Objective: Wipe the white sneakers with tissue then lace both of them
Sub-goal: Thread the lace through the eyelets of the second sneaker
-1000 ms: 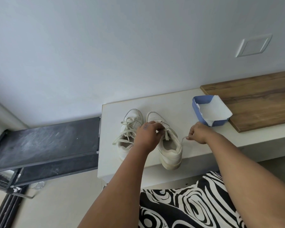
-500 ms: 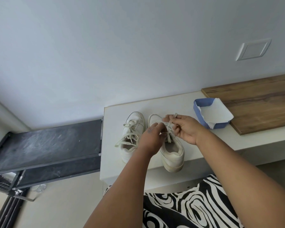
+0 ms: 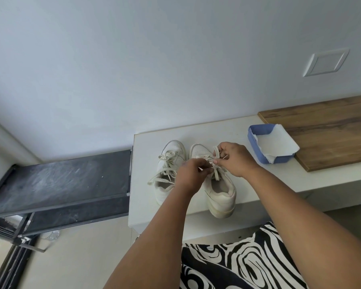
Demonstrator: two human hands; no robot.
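Note:
Two white sneakers stand side by side on the white counter (image 3: 146, 205), toes toward the wall. The left sneaker (image 3: 168, 163) is laced, and its loose lace ends trail off to the left. Over the tongue of the right sneaker (image 3: 219, 192) both hands work its cream lace (image 3: 216, 174). My left hand (image 3: 191, 174) pinches the lace at the eyelets. My right hand (image 3: 233, 158) pinches a loop of the same lace, raised just above the shoe. A blue tissue box (image 3: 256, 147) with white tissue (image 3: 277, 146) spilling out sits to the right.
A wooden board (image 3: 331, 130) lies on the counter at the far right, touching the tissue box. A dark metal shelf (image 3: 61, 180) stands lower, to the left of the counter. A wall switch plate (image 3: 325, 62) is on the wall. Black-and-white patterned fabric (image 3: 238, 261) fills the near bottom.
My right hand came in from the right side of the sneaker to above its tongue, carrying the lace end. My left hand stayed on the eyelets.

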